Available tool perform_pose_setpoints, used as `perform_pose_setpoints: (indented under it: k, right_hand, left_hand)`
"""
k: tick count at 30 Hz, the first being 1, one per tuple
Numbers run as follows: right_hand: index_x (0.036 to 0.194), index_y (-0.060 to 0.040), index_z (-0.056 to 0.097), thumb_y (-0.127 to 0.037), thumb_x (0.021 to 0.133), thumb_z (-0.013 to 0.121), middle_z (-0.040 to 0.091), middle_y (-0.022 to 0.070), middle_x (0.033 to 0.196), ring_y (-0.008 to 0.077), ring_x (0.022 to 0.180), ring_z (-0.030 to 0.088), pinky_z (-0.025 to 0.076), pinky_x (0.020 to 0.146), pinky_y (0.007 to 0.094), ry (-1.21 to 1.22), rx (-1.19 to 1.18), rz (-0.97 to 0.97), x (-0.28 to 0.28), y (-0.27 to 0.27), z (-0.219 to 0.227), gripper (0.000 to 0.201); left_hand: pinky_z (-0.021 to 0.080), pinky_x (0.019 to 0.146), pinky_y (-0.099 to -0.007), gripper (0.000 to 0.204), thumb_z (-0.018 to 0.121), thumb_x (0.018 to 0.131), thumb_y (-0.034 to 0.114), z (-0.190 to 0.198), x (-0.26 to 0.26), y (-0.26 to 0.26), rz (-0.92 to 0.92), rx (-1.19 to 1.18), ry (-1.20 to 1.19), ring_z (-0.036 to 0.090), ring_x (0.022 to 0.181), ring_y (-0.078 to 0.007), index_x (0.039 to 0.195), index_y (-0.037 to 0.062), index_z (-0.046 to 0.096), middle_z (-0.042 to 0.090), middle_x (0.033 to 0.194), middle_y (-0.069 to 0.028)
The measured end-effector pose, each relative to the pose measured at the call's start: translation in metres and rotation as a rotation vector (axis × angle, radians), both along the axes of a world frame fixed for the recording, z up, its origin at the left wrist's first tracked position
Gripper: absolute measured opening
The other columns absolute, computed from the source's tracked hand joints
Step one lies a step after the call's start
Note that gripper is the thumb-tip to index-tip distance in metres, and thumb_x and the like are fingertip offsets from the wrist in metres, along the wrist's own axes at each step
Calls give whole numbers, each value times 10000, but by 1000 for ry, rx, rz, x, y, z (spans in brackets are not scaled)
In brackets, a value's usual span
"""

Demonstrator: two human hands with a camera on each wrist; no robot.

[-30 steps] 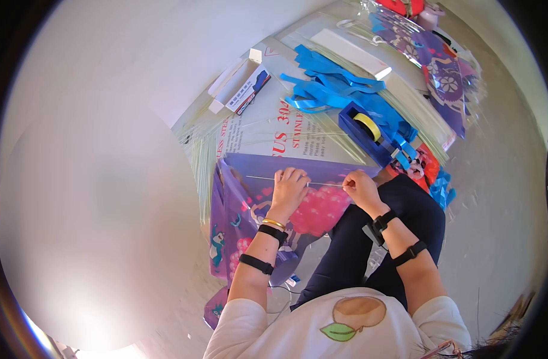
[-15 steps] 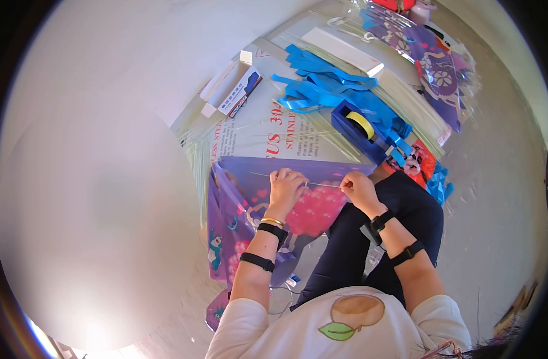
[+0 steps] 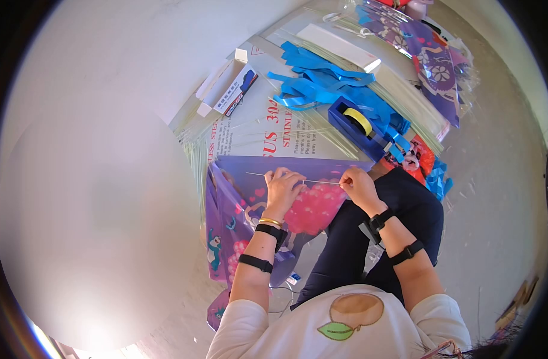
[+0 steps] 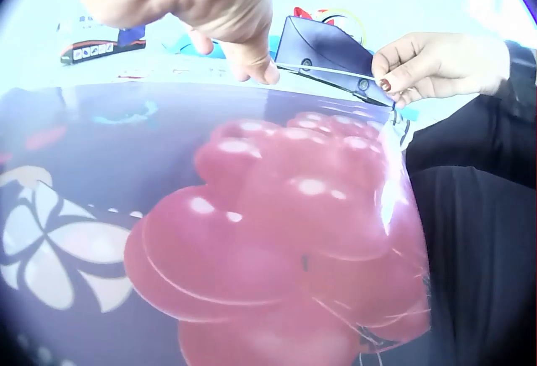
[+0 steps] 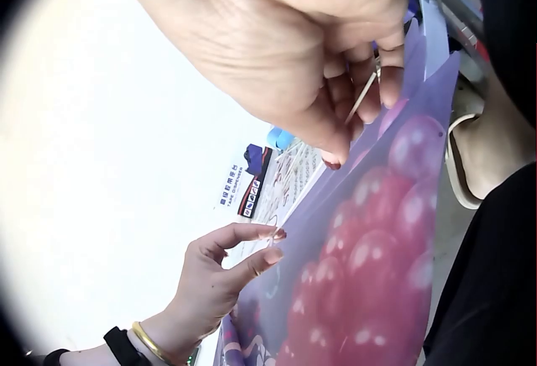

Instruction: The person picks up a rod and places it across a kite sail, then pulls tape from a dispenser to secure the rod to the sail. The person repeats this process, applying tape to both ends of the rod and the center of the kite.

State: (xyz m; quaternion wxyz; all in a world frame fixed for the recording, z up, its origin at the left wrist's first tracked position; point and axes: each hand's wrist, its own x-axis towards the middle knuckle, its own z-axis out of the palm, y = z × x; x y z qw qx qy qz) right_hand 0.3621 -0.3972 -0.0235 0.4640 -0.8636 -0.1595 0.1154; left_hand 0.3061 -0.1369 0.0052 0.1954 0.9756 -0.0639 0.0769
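Note:
A thin pale rod (image 3: 322, 182) runs between the two hands above a purple printed sheet (image 3: 339, 166) with pink balloon pictures. My left hand (image 3: 284, 191) pinches the rod between thumb and fingers; its free end sticks out to the left. The right hand (image 3: 361, 190) holds the rod near its right end with thumb and fingertips. Seen from the right wrist, the rod (image 5: 362, 97) passes into the curled fingers of the right hand (image 5: 294, 47), and the left thumb and forefinger meet at the sheet's edge. The sheet lies before the person's knees, partly over the lap.
Beyond the sheet stands a blue tape dispenser (image 3: 339, 122) with a yellow roll. Blue ribbons (image 3: 322, 78) lie behind it. An opened carton (image 3: 229, 87), bundles of thin pale rods (image 3: 420, 110) and more purple printed sheets (image 3: 438, 69) lie around on the printed board (image 3: 286, 137).
Both hands keep their hold on the rod and stay about the same distance apart. The head view has shifted slightly, so the scene sits a little further left.

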Motion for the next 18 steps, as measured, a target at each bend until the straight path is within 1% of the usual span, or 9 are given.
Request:
perform_pose_setpoints:
  k: [3, 5, 7, 11, 14, 16, 17, 18]
  right_hand:
    - [779, -48, 658, -33, 793, 728, 651, 90, 840, 300, 865, 653, 524, 712, 419, -24, 10, -6, -2, -1, 7, 74]
    - [798, -54, 655, -23, 790, 719, 652, 84, 855, 315, 890, 644, 523, 735, 424, -134, -41, -24, -3, -3, 10, 71]
    - [807, -59, 655, -22, 790, 716, 653, 81, 864, 320, 896, 639, 523, 745, 427, -142, -23, -43, -2, -10, 7, 74]
    - [826, -71, 654, -26, 795, 713, 656, 73, 885, 319, 895, 631, 523, 758, 429, -118, -20, -52, -2, -9, 6, 80]
    - [816, -72, 661, -34, 792, 718, 655, 70, 881, 316, 887, 629, 523, 756, 430, -107, -35, -57, -2, -9, 6, 73]
    - [807, -75, 667, -37, 788, 723, 659, 71, 877, 317, 886, 629, 523, 755, 430, -115, -45, -66, -2, -9, 1, 70]
    - [797, -77, 673, -40, 784, 728, 662, 71, 873, 317, 885, 629, 523, 754, 431, -125, -54, -73, -1, -9, -2, 68]
    - [797, -77, 673, -40, 784, 728, 662, 71, 873, 317, 885, 629, 523, 754, 431, -125, -55, -72, -1, -9, -4, 68]
  left_hand:
    - [332, 1016, -454, 205, 832, 774, 245, -2, -2, 0, 2, 1, -13, 594, 1062, -172, 968, 208, 776, 748, 1008, 100]
    - [331, 1017, -451, 203, 831, 777, 249, -2, -4, 3, -1, 3, -19, 598, 1057, -171, 968, 209, 776, 750, 1005, 97]
    - [332, 1016, -451, 203, 830, 782, 251, -3, -6, 10, 54, 18, 0, 606, 1048, -171, 970, 198, 774, 753, 997, 80]
    - [336, 1014, -453, 197, 827, 790, 247, -1, -6, 9, 39, -4, -18, 613, 1045, -172, 971, 184, 778, 757, 985, 62]
    - [339, 1008, -450, 227, 824, 796, 245, 0, -3, 9, 33, -8, -8, 612, 1057, -180, 1007, 180, 772, 757, 1013, 53]
    - [331, 1045, -464, 353, 827, 792, 248, -1, -2, 9, 37, -1, 16, 611, 1112, -197, 1127, 173, 745, 743, 1111, 26]
    - [331, 1045, -464, 353, 827, 792, 248, -1, -3, 9, 37, -3, 17, 611, 1112, -197, 1127, 173, 745, 743, 1111, 26]
    - [343, 1060, -464, 407, 821, 800, 230, -4, -4, 11, 65, -21, 1, 606, 1147, -214, 1188, 163, 718, 725, 1166, 5]
